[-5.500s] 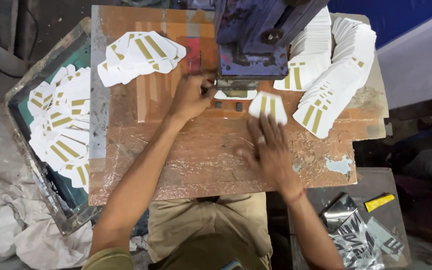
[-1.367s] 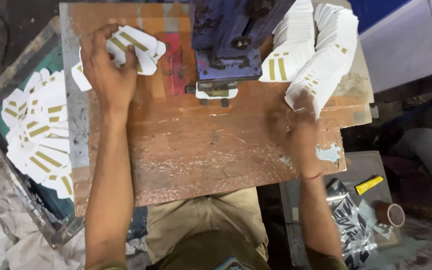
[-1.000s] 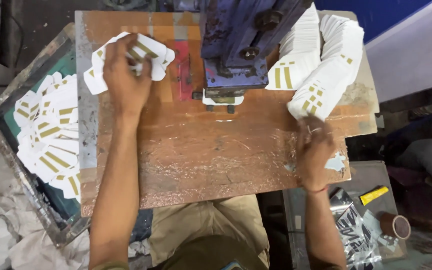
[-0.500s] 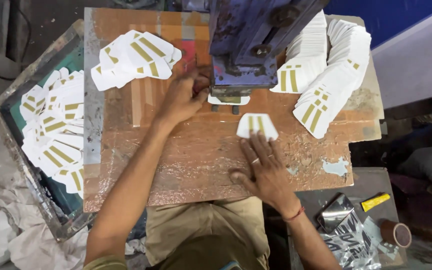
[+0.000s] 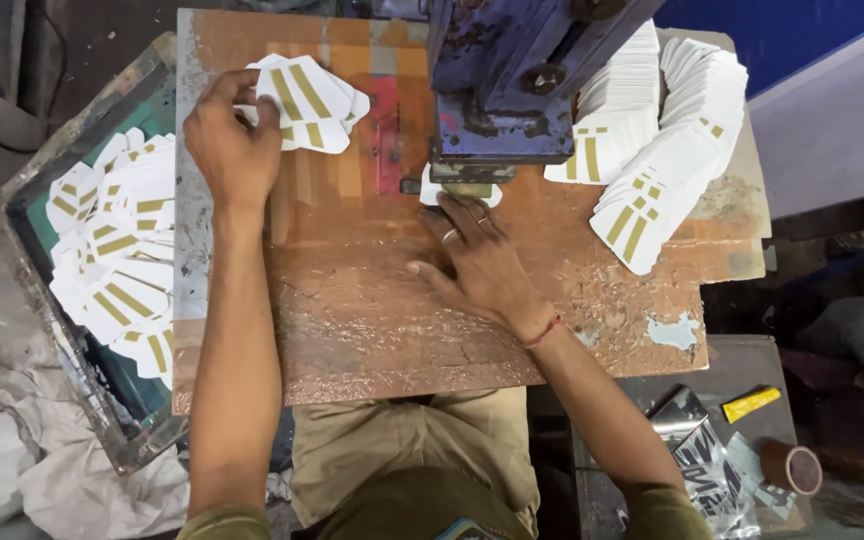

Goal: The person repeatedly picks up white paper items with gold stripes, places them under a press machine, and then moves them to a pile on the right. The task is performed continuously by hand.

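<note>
My left hand (image 5: 230, 150) rests on a small pile of white cards with gold stripes (image 5: 310, 103) at the far left of the worn wooden table (image 5: 372, 310), its fingers curled over the pile's edge. My right hand (image 5: 477, 262) lies flat in the middle, fingertips pressing a white card (image 5: 434, 194) that sits under the blue press machine (image 5: 512, 80). Most of that card is hidden by the machine and my fingers.
Long fanned stacks of white and gold cards (image 5: 657, 150) lie at the right of the press. A metal tray (image 5: 102, 250) at the left holds several loose cards. A low shelf at the lower right carries foil scraps (image 5: 697, 460), a yellow tool (image 5: 750, 404) and a tape roll (image 5: 790, 467).
My left hand moved from the press back to the card pile at the far left. My right hand slid a card forward from mid-table to under the press.
</note>
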